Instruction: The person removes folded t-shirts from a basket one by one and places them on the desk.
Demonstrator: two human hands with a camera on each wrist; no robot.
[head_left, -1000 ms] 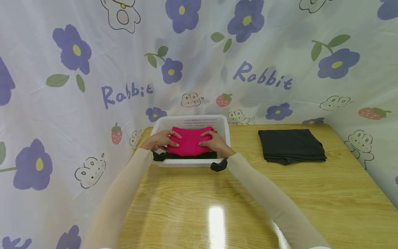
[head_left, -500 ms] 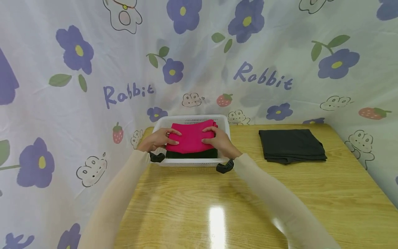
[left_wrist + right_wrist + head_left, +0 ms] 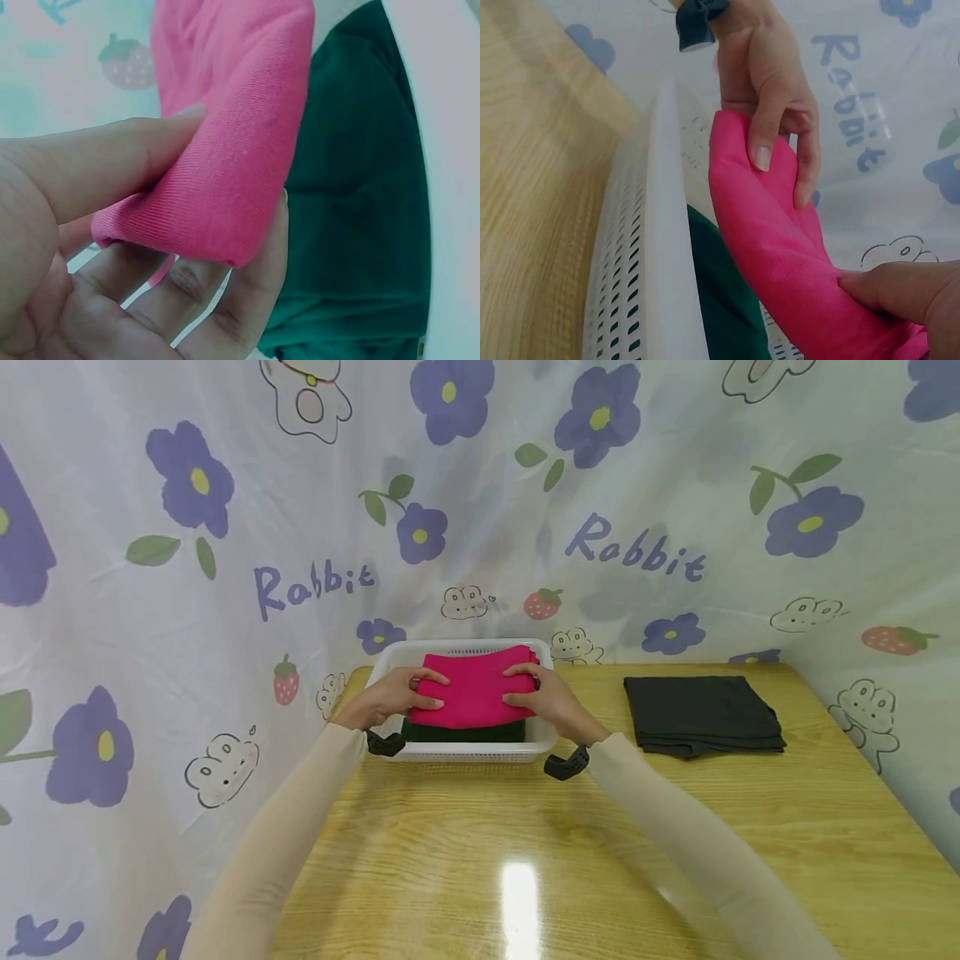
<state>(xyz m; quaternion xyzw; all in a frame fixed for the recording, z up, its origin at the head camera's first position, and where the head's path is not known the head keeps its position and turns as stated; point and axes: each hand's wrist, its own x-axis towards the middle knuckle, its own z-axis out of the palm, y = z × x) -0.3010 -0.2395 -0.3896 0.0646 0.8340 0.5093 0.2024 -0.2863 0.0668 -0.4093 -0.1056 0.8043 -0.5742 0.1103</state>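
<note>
Two ends of the pink cloth (image 3: 476, 691) sit pinched in the left grip (image 3: 386, 695) and right grip (image 3: 553, 697), over the basket (image 3: 457, 748); uneven pull could loosen the folds, and a sagging edge could drag the green cloth (image 3: 360, 202) inside the basket.

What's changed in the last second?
The pink cloth has risen and shifted slightly right, carried by the left hand and right hand, baring more of the green cloth in the basket. Nothing was let go: both hands held the pink cloth throughout. The basket and the black cloth stayed put.
</note>
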